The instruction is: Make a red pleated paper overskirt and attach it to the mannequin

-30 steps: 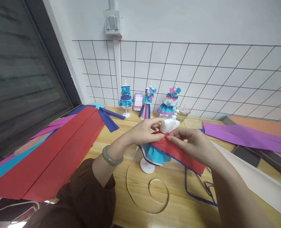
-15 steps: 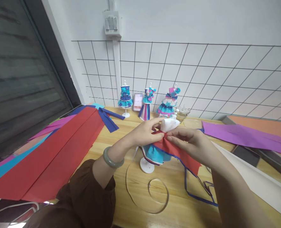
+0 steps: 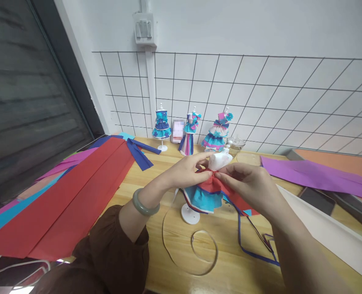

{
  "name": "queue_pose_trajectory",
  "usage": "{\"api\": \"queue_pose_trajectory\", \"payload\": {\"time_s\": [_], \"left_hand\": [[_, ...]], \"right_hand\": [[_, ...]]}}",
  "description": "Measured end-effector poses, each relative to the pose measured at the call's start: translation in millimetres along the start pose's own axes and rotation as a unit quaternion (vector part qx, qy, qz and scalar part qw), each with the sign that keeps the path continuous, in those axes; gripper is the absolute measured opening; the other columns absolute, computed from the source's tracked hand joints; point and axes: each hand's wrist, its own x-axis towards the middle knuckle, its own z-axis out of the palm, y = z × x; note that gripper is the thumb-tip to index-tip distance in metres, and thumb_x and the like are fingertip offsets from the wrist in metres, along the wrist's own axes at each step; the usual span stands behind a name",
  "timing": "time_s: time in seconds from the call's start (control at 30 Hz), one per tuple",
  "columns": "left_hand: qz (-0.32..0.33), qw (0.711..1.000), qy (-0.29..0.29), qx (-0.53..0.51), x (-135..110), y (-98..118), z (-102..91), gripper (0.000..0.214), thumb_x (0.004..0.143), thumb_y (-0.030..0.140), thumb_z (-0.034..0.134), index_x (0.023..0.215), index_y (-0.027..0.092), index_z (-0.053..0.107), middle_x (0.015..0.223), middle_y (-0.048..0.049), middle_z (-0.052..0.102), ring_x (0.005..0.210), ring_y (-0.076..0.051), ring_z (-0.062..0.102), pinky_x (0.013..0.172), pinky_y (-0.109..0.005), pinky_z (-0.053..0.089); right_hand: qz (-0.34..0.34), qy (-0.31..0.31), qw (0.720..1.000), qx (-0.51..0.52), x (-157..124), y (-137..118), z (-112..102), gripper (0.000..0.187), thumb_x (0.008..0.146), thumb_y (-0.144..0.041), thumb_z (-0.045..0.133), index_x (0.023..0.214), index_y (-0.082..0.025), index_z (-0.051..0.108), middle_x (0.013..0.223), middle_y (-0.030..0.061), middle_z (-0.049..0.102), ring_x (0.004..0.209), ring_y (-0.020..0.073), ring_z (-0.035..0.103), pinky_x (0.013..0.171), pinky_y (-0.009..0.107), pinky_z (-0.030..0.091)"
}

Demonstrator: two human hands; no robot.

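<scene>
A small white dress form (image 3: pixel 220 159) on a round white base (image 3: pixel 190 214) leans between my hands. Around its lower part lie a turquoise ruffle (image 3: pixel 203 199) and, above that, a red strip of crepe paper (image 3: pixel 211 183) with a blue edge. My left hand (image 3: pixel 191 169) wraps the form's waist, its thumb pressing the gathered top of the red paper. With thumb and forefinger, my right hand (image 3: pixel 245 179) pinches the same top edge just to the right. The strip's loose end hangs below my right hand.
Three dressed mini mannequins (image 3: pixel 162 126) stand along the wall beside a phone (image 3: pixel 177 131). Red paper sheets (image 3: pixel 77 192) lie left, purple paper (image 3: pixel 316 175) right. A thin pale ribbon (image 3: pixel 214 257) coils in front, and a blue ribbon (image 3: pixel 245 249) trails right. A glass bowl (image 3: pixel 236 145) stands behind.
The red strip is gathered more closely at the waist, with folds over the turquoise ruffle. Its loose end has swung lower and twisted beneath my right hand. The left hand has barely moved.
</scene>
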Motion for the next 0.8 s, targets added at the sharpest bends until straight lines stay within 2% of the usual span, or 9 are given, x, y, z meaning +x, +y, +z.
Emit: {"api": "queue_pose_trajectory", "payload": {"time_s": [0.27, 0.4, 0.6, 0.7, 0.8], "left_hand": [[-0.015, 1.0, -0.011, -0.019, -0.5, 0.0, -0.3, 0.031, 0.077, 0.017, 0.054, 0.108, 0.016, 0.055, 0.087, -0.0023, 0.062, 0.081, -0.014, 0.057, 0.073, -0.027, 0.045], [0.004, 0.998, -0.025, -0.062, 0.0, -1.6, 1.2, 0.028, 0.08, 0.023, 0.057, 0.106, 0.015, 0.055, 0.098, -0.0075, 0.065, 0.09, -0.017, 0.061, 0.078, -0.03, 0.047], [0.012, 0.998, -0.013, -0.068, 0.0, -4.4, 3.2, 0.027, 0.082, 0.023, 0.058, 0.107, 0.015, 0.056, 0.107, -0.008, 0.064, 0.103, -0.019, 0.06, 0.088, -0.031, 0.047], [0.018, 0.998, -0.022, -0.047, -1.0, -1.9, 2.0, 0.022, 0.085, 0.023, 0.053, 0.105, 0.015, 0.055, 0.107, -0.0079, 0.064, 0.104, -0.018, 0.06, 0.088, -0.03, 0.047], [0.011, 1.0, -0.012, 0.025, -2.0, 0.7, 0.5, 0.019, 0.086, 0.025, 0.05, 0.102, 0.016, 0.053, 0.098, -0.0059, 0.065, 0.092, -0.017, 0.063, 0.076, -0.027, 0.049]], "right_hand": [[0.037, 0.011, 0.999, 0.011, 0.4, -0.3, 0.9, 0.035, 0.077, -0.05, 0.061, 0.069, -0.017, 0.067, 0.06, 0.0048, 0.067, 0.052, 0.0165, 0.059, 0.043, 0.025, 0.043], [0.056, 0.009, 0.998, -0.006, 3.8, 2.5, 0.4, 0.039, 0.073, -0.055, 0.064, 0.066, -0.017, 0.065, 0.058, 0.0036, 0.065, 0.05, 0.0147, 0.055, 0.042, 0.024, 0.04], [0.056, -0.027, 0.998, 0.028, 5.9, 4.9, -1.0, 0.038, 0.075, -0.055, 0.062, 0.069, -0.017, 0.063, 0.062, 0.0037, 0.066, 0.053, 0.015, 0.056, 0.045, 0.024, 0.04], [0.05, -0.058, 0.995, 0.063, 5.7, 5.1, -2.4, 0.033, 0.078, -0.051, 0.061, 0.075, -0.018, 0.064, 0.07, 0.0044, 0.068, 0.06, 0.0159, 0.059, 0.051, 0.025, 0.043], [0.044, -0.063, 0.995, 0.07, 5.5, 4.7, -2.0, 0.03, 0.08, -0.048, 0.061, 0.078, -0.018, 0.064, 0.074, 0.0045, 0.069, 0.064, 0.0163, 0.06, 0.054, 0.025, 0.045]]}}
